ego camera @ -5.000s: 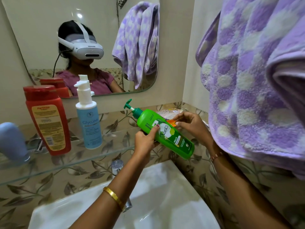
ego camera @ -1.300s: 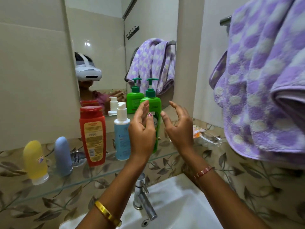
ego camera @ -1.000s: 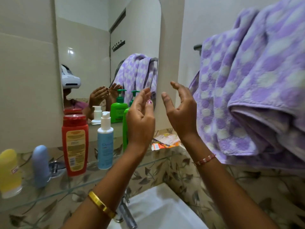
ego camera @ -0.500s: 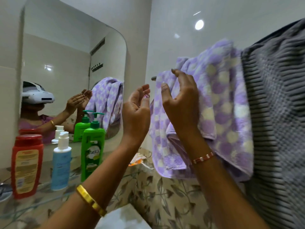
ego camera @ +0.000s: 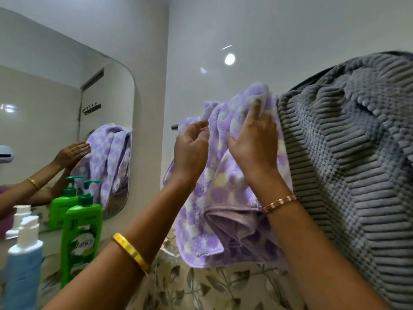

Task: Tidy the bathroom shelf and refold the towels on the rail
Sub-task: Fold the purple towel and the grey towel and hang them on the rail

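Observation:
A purple dotted towel (ego camera: 225,198) hangs bunched over the rail (ego camera: 174,126), whose left end shows against the wall. My right hand (ego camera: 254,142) lies on the towel's upper part, fingers stretched up to its top fold at the rail. My left hand (ego camera: 191,148) hovers at the towel's left edge with fingers loosely curled, and I see nothing held in it. A grey ribbed towel (ego camera: 348,166) hangs right beside the purple one. A green pump bottle (ego camera: 81,238) and a blue bottle with a white pump (ego camera: 22,265) stand at lower left.
A mirror (ego camera: 44,104) on the left wall reflects the hands, the purple towel and the bottles. Leaf-patterned tiles (ego camera: 201,289) run below the towels. The grey towel fills the right side of the view close to my right forearm.
Both hands let go of the green bottle, left upright on the shelf, and rose to the rail. Since half a second ago my right hand has landed on the purple towel.

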Demonstrator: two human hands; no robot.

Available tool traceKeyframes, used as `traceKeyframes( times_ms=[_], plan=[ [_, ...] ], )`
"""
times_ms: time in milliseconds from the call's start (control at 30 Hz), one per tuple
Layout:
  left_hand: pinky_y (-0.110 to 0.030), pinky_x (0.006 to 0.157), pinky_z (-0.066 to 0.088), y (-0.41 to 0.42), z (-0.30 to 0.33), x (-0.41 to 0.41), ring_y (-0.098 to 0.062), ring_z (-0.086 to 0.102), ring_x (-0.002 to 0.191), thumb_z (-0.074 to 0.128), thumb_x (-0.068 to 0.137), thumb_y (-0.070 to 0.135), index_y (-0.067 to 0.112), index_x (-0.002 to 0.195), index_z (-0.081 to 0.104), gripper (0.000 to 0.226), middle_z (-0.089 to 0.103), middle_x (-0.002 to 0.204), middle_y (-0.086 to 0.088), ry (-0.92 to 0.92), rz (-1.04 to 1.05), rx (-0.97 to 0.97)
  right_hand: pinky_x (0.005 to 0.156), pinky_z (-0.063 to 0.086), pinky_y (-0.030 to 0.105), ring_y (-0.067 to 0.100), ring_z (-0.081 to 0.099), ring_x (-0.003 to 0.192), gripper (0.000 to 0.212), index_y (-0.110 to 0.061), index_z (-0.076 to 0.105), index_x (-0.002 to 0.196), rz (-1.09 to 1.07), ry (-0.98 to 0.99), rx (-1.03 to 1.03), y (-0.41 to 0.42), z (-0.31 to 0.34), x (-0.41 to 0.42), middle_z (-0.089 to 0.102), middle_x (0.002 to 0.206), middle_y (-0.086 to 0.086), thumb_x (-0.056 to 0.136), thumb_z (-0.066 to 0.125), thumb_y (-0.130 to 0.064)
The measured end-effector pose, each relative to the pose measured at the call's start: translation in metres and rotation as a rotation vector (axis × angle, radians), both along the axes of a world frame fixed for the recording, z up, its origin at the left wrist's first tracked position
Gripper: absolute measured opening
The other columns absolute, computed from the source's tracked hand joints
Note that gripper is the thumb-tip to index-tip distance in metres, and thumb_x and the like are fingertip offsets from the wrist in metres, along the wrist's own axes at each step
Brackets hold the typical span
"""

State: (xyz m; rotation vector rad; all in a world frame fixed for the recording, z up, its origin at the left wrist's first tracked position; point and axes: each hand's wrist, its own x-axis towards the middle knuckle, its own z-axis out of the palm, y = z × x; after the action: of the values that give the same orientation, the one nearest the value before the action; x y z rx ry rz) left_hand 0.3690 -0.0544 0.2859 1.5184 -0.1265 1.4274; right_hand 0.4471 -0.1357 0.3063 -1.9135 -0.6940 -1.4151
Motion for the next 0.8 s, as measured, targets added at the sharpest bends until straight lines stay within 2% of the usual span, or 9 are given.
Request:
traceKeyframes(
  times_ms=[133,233,333,400,467,533,600,700,800],
  plan=[
    [0.004,0.058,0.039,0.01,0.008,0.014,0.008,0.053,0.079,0.048,0.09,0.009,0.008,0.117,0.058,0.029,0.061,0.102,0.004,0.051,-0.024,-0.001,0.079,0.046,0.038,0.037,0.056,0.103,0.083,-0.001,0.01,0.142,0.069,0.044,-0.008,-0.001,0.001,0.004,0.056,0.117,0.024,0.081,0.061,-0.021],
    [-0.006,0.061,0.042,0.016,0.014,0.02,0.0,0.052,0.077,0.048,0.09,0.016,0.008,0.112,0.06,0.026,0.059,0.092,0.006,0.093,-0.011,0.033,0.073,0.047,0.036,0.036,0.06,0.097,0.076,-0.009,0.018,0.14,0.096,0.047,-0.054,-0.007,-0.017,-0.007,0.062,0.111,0.018,0.079,0.063,-0.019],
    [-0.016,0.054,0.039,0.019,0.023,0.025,-0.005,0.048,0.064,0.048,0.091,0.028,0.012,0.09,0.063,0.022,0.052,0.066,0.011,0.141,-0.094,0.047,0.071,0.046,0.036,0.036,0.061,0.095,0.062,-0.016,0.032,0.129,0.104,0.023,-0.099,-0.017,-0.041,-0.022,0.064,0.11,0.013,0.075,0.062,-0.016],
    [-0.024,0.064,0.046,0.021,0.029,0.03,-0.013,0.056,0.077,0.049,0.089,0.042,0.023,0.1,0.062,0.026,0.061,0.079,0.002,0.216,-0.19,0.019,0.068,0.046,0.035,0.034,0.062,0.09,0.058,-0.021,0.035,0.124,0.109,0.004,-0.136,-0.025,-0.058,-0.031,0.065,0.107,0.009,0.072,0.061,-0.016],
    [-0.04,0.078,0.053,0.019,0.035,0.035,-0.026,0.06,0.106,0.051,0.082,0.056,0.028,0.115,0.056,0.043,0.061,0.119,-0.012,0.323,-0.295,-0.054,0.063,0.042,0.031,0.033,0.063,0.086,0.058,-0.024,0.036,0.122,0.095,-0.006,-0.173,-0.031,-0.073,-0.037,0.066,0.103,0.007,0.071,0.061,-0.015],
    [-0.033,0.069,0.057,0.015,0.042,0.041,-0.023,0.064,0.096,0.056,0.075,0.062,0.024,0.125,0.049,0.063,0.061,0.117,-0.009,0.35,-0.326,-0.101,0.06,0.036,0.029,0.033,0.062,0.083,0.056,-0.026,0.038,0.12,0.09,0.002,-0.22,-0.034,-0.081,-0.039,0.065,0.098,0.006,0.07,0.06,-0.016],
    [-0.021,0.057,0.05,0.014,0.048,0.046,-0.016,0.064,0.081,0.064,0.075,0.052,0.014,0.12,0.051,0.06,0.061,0.092,0.0,0.331,-0.261,-0.09,0.06,0.038,0.03,0.034,0.062,0.083,0.052,-0.029,0.037,0.114,0.106,0.023,-0.303,-0.035,-0.086,-0.038,0.065,0.099,0.004,0.068,0.059,-0.017],
    [-0.016,0.051,0.047,0.024,0.053,0.052,-0.018,0.062,0.073,0.067,0.075,0.02,0.009,0.094,0.059,0.024,0.062,0.081,-0.005,0.339,-0.154,-0.019,0.068,0.044,0.032,0.029,0.06,0.091,0.049,-0.031,0.038,0.112,0.19,0.12,-0.443,-0.032,-0.091,-0.035,0.062,0.107,-0.001,0.069,0.06,-0.023],
    [-0.009,0.037,0.038,0.032,0.049,0.05,-0.008,0.051,0.06,0.059,0.08,0.01,0.014,0.082,0.053,0.007,0.054,0.067,0.003,0.308,-0.057,0.107,0.056,0.042,0.024,0.007,0.053,0.06,0.03,-0.025,0.056,0.098,0.502,0.368,-0.437,-0.029,-0.081,-0.029,0.057,0.07,-0.005,0.073,0.071,-0.03]
  ],
)
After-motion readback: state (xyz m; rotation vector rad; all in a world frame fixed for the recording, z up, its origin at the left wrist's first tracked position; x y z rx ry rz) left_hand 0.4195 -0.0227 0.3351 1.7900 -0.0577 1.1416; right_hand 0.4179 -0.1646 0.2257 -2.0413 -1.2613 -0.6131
